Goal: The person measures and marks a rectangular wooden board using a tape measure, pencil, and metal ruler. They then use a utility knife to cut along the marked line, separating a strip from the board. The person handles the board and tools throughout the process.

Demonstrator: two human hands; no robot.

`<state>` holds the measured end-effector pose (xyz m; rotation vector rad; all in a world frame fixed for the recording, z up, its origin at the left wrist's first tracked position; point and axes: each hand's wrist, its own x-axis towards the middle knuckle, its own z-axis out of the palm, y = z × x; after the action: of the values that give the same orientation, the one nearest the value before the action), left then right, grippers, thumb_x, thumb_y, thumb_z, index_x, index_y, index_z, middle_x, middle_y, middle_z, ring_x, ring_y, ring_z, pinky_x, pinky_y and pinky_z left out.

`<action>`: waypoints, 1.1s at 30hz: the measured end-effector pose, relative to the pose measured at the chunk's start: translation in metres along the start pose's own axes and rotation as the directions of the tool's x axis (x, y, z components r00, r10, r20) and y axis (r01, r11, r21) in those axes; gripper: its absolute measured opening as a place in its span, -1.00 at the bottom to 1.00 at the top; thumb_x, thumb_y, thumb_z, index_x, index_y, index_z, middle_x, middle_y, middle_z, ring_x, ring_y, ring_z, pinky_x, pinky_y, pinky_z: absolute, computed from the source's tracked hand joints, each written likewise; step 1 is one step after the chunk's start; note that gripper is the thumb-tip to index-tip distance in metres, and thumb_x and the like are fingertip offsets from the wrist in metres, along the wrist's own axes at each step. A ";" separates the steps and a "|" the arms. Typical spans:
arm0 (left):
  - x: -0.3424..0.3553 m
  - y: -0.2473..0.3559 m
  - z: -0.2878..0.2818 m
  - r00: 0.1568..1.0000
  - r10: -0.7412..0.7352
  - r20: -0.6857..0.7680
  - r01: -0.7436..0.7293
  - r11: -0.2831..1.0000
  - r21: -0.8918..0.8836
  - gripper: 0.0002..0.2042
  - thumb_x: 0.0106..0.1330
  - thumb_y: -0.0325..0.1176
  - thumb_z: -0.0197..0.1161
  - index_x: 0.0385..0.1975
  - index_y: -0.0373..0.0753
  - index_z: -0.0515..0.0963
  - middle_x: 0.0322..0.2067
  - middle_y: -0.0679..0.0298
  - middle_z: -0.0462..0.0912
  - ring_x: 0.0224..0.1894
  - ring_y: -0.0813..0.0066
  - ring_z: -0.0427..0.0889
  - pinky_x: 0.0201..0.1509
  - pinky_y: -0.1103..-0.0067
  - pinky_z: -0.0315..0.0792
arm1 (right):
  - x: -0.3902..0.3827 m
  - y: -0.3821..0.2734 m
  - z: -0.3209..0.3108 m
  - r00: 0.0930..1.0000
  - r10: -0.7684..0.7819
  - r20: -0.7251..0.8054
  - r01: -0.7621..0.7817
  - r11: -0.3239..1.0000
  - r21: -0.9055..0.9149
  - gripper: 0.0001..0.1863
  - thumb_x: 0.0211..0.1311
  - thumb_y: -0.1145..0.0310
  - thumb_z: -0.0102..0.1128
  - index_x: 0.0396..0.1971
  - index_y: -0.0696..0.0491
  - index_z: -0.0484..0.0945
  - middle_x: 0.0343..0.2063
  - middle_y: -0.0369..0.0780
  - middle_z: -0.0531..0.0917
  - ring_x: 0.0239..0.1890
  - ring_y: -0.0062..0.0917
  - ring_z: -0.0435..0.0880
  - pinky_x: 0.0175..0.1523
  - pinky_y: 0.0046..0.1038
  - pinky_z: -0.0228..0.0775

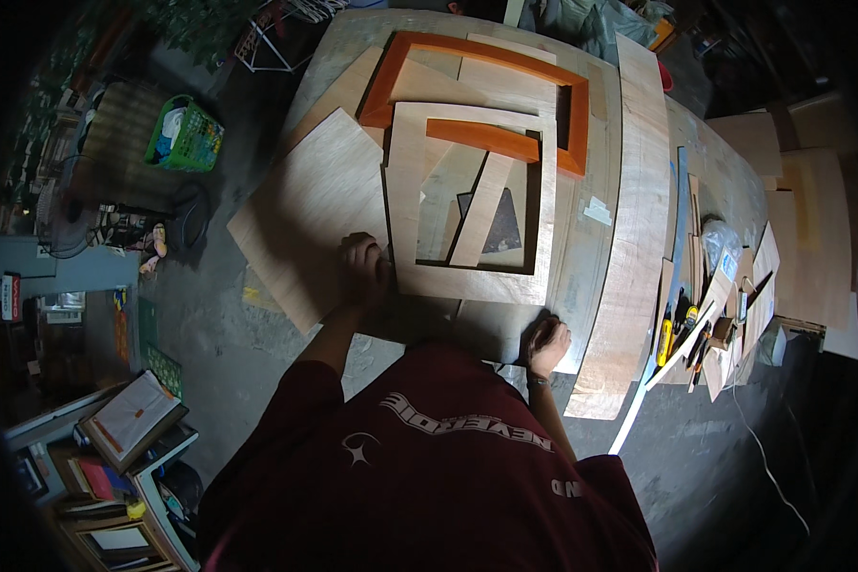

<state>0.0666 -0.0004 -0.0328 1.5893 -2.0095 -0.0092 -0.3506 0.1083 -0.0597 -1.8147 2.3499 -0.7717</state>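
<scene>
A pale plywood frame (472, 283) with a rectangular opening lies on the work table (491, 329) in front of me. Beyond it, partly underneath, is an orange-brown wooden frame (486, 50). My left hand (362, 267) rests with curled fingers on a plain plywood sheet (300, 214), close to the pale frame's left side. Its fingertips are in shadow. My right hand (547, 345) is closed like a fist at the table's near edge, below the pale frame's right corner. I see nothing held in either hand. Through the opening, a wood strip (483, 210) and a dark piece (503, 224) show.
A long plywood strip (629, 219) runs along the table's right side. Beyond it lie yellow-handled tools (665, 343), wood offcuts and a blue strip (681, 210). A green basket (189, 138) stands on the left; a shelf with framed items (129, 419) is at lower left.
</scene>
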 end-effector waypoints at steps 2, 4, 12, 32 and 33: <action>0.000 -0.002 0.001 1.000 -0.004 -0.007 0.004 1.000 -0.010 -0.80 0.34 -0.30 0.12 -0.19 -0.28 0.49 0.00 0.04 0.54 0.07 0.01 0.49 0.25 0.09 0.28 | 0.000 0.001 0.002 1.000 0.013 0.005 -0.013 1.000 0.001 -0.81 0.27 0.35 0.19 -0.18 0.08 0.55 -0.26 -0.10 0.57 -0.14 -0.12 0.51 0.01 -0.15 0.31; 0.003 0.000 -0.001 1.000 0.016 -0.005 -0.016 1.000 -0.002 -0.80 0.33 -0.29 0.11 -0.20 -0.28 0.48 -0.01 0.04 0.54 0.06 0.01 0.49 0.25 0.09 0.27 | -0.001 0.001 0.002 1.000 0.022 0.003 -0.022 1.000 0.010 -0.81 0.26 0.35 0.19 -0.18 0.08 0.54 -0.25 -0.10 0.57 -0.14 -0.12 0.51 0.01 -0.15 0.31; 0.002 0.000 -0.003 1.000 0.002 0.017 -0.003 0.999 0.036 -0.79 0.30 -0.28 0.14 -0.20 -0.26 0.49 0.00 0.06 0.53 0.09 0.01 0.49 0.27 0.08 0.27 | 0.000 0.000 0.001 0.999 0.028 0.025 -0.028 1.000 0.000 -0.79 0.25 0.34 0.20 -0.16 0.07 0.53 -0.24 -0.11 0.58 -0.12 -0.12 0.51 0.02 -0.14 0.31; 0.008 0.006 -0.010 0.999 0.038 -0.012 -0.038 0.999 -0.036 -0.80 0.36 -0.26 0.11 -0.21 -0.27 0.48 0.00 0.05 0.54 0.06 0.00 0.50 0.23 0.11 0.31 | 0.000 -0.002 -0.001 0.998 0.060 0.027 -0.060 0.998 -0.031 -0.81 0.28 0.34 0.18 -0.17 0.08 0.52 -0.23 -0.10 0.58 -0.12 -0.11 0.51 0.02 -0.14 0.30; 0.008 0.007 -0.011 1.000 0.024 0.005 -0.024 0.999 -0.040 -0.79 0.36 -0.26 0.10 -0.20 -0.27 0.48 0.00 0.04 0.54 0.07 -0.01 0.50 0.23 0.10 0.30 | 0.000 -0.001 -0.001 0.998 0.061 0.027 -0.060 0.997 -0.039 -0.82 0.29 0.34 0.17 -0.17 0.08 0.53 -0.24 -0.10 0.58 -0.12 -0.11 0.51 0.01 -0.14 0.30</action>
<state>0.0638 -0.0019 -0.0174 1.5419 -2.0200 -0.0451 -0.3496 0.1088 -0.0587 -1.7472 2.4055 -0.6939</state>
